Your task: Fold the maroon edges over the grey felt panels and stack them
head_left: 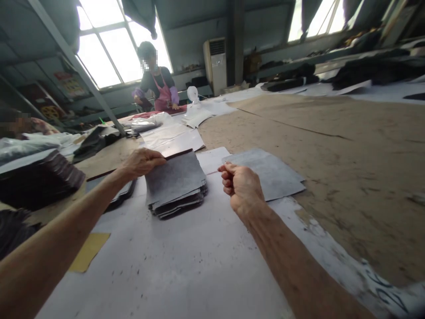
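A stack of grey fabric pieces (175,177) with dark, uneven edges lies on white paper in front of me. At its upper left corner, my left hand (141,161) is closed, with thumb and fingers pinching the edge of the top piece. My right hand (242,184) is curled to the right of the stack, fingertips pressed together; whatever they hold, if anything, is too small to make out. Beyond and partly behind that hand lies a flat grey piece (268,170). Another dark-edged grey pile (124,192) shows under my left forearm.
A tall dark stack (36,177) stands at far left. A yellow paper scrap (89,252) lies on the white paper (166,274). Brown paper (348,177) covers the table to the right. Across the table, a person in a pink apron (162,93) handles dark red cloth (159,112).
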`<state>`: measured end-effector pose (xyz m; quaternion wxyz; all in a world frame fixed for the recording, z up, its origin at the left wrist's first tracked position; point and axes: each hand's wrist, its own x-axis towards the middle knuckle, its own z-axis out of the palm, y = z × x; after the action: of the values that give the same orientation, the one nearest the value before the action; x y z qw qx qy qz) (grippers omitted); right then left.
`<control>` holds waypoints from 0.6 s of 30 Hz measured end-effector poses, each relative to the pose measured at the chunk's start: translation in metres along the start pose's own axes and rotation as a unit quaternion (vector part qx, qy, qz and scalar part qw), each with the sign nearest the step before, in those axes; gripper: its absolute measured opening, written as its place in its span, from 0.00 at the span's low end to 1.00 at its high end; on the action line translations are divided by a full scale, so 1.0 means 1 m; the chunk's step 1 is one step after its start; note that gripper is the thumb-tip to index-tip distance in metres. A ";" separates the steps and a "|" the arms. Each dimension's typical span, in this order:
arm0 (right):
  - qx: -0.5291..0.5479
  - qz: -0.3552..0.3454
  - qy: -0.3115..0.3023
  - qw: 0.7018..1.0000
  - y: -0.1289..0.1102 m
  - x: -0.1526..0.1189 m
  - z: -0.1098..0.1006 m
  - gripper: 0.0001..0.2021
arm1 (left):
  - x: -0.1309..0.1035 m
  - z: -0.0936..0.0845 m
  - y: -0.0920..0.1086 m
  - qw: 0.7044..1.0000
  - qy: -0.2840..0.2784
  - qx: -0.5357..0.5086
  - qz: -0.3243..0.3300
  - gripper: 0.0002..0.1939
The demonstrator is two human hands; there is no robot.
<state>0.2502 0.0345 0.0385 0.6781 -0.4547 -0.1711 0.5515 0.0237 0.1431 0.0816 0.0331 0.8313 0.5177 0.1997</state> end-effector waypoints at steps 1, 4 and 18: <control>0.000 0.005 0.000 1.000 0.000 0.000 0.000 0.11 | 0.002 0.005 -0.003 1.000 -0.012 0.016 -0.003 0.17; -0.003 0.017 0.000 1.000 0.001 0.000 0.000 0.11 | 0.002 0.009 -0.010 0.998 -0.030 0.054 -0.015 0.18; -0.088 -0.013 -0.008 0.996 0.006 0.001 -0.001 0.10 | -0.012 0.024 0.006 0.956 0.037 0.289 0.040 0.14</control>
<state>0.2477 0.0354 0.0332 0.6412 -0.5058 -0.2298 0.5293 0.0330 0.1341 0.0573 -0.2355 0.8175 0.5205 0.0730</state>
